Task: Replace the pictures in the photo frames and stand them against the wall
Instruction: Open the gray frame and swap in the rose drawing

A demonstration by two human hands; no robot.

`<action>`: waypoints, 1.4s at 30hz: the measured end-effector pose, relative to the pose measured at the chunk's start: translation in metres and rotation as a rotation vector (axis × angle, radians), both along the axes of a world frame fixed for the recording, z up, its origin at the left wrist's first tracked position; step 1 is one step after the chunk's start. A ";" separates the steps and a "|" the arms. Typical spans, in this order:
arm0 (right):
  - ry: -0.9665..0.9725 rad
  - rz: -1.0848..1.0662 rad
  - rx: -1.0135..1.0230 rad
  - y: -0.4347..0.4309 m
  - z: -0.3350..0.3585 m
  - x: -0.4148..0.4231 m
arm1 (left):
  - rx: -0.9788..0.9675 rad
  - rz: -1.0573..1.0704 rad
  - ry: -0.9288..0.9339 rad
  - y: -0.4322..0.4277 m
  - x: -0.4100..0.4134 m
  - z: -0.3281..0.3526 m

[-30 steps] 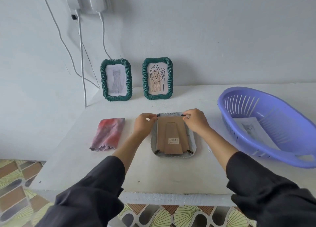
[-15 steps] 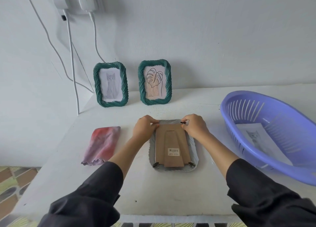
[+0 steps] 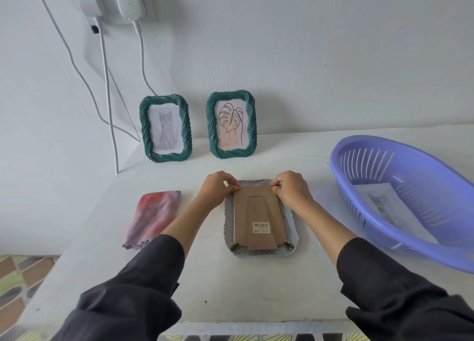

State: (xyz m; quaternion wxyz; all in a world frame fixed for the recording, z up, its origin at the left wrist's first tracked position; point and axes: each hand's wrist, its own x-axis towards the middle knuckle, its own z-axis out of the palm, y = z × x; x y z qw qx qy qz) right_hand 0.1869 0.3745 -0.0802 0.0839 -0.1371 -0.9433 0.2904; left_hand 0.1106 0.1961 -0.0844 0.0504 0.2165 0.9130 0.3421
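A grey photo frame (image 3: 292,234) lies face down on the white table (image 3: 230,289), its brown cardboard back (image 3: 259,217) with a fold-out stand facing up. My left hand (image 3: 218,188) pinches the back's top left corner and my right hand (image 3: 291,189) pinches the top right corner. Two black clips at the bottom corners lie over the back. Against the wall stand two green frames: one with a cat drawing (image 3: 166,128), one with a leaf drawing (image 3: 231,124).
A purple plastic basket (image 3: 400,199) at the right holds a sheet with a cat picture (image 3: 382,204). A pink-red folded cloth (image 3: 154,217) lies at the left. White cables (image 3: 107,89) hang from wall sockets at the back left. The table's front edge is near my sleeves.
The camera has tilted and moved closer. Both hands have stayed at the frame's top corners, with the fingers shifting slightly on the top clips.
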 end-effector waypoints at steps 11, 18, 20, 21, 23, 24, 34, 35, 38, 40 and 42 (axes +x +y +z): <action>0.011 -0.057 -0.005 -0.006 -0.003 0.003 | 0.078 0.013 0.025 -0.003 0.006 -0.010; 0.081 -0.031 -0.074 0.001 -0.005 0.022 | 0.181 0.099 0.048 -0.013 0.020 -0.014; 0.086 -0.074 -0.059 0.001 -0.004 0.031 | 0.117 0.133 0.058 -0.018 0.025 -0.011; 0.059 -0.096 -0.045 0.001 -0.004 0.036 | 0.070 0.144 0.044 -0.020 0.027 -0.009; -0.024 -0.119 -0.025 -0.002 -0.001 0.048 | -0.008 0.135 -0.025 -0.022 0.032 -0.004; -0.061 -0.123 -0.028 -0.004 0.001 0.053 | -0.043 0.122 -0.073 -0.022 0.036 -0.001; -0.183 -0.143 -0.121 -0.020 0.009 0.089 | -0.081 0.159 -0.264 -0.019 0.063 0.007; -0.181 -0.150 -0.137 -0.021 0.009 0.091 | -0.068 0.182 -0.276 -0.018 0.065 0.007; -0.137 -0.169 -0.127 -0.028 0.009 0.095 | 0.014 0.232 -0.327 -0.018 0.067 0.005; -0.107 -0.171 -0.080 -0.032 0.010 0.097 | 0.051 0.241 -0.343 -0.019 0.069 0.003; -0.093 -0.177 -0.062 -0.034 0.009 0.098 | 0.074 0.246 -0.348 -0.019 0.070 0.002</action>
